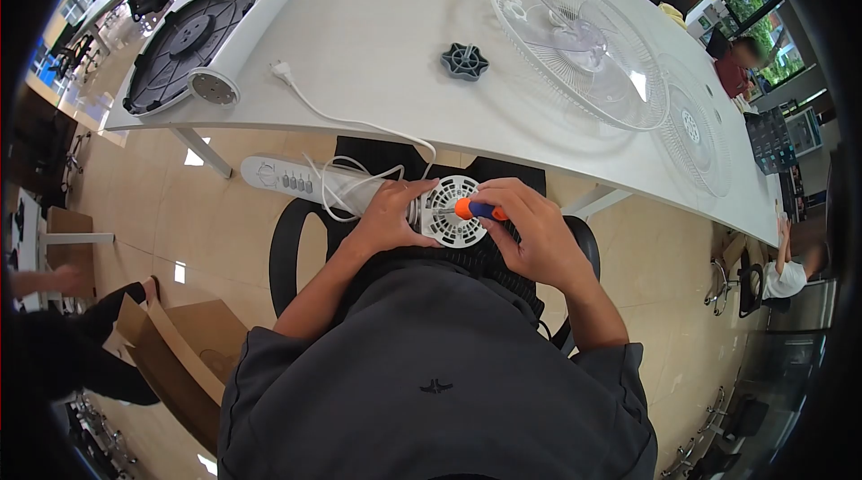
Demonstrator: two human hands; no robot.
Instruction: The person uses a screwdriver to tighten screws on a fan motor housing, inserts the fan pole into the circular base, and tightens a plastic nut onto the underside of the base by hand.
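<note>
A white fan motor housing (443, 230) with a round slotted face rests over the person's lap, joined to a white control column (285, 177) with several buttons. My left hand (392, 216) is wrapped round the housing's left side. In my right hand (527, 221) is an orange and blue screwdriver (476, 209), its shaft pointing left across the slotted face. Whether the tip sits in a screw is too small to tell. A white power cord (346, 120) loops over the column and runs up onto the table, ending in a plug (282, 72).
On the white table (377, 31) lie a dark round base (193, 35), a white pole (260, 26), a dark knob (464, 61), and a fan grille with clear blades (584, 44). Another grille (691, 125) is at right. An open cardboard box (180, 350) and people are around.
</note>
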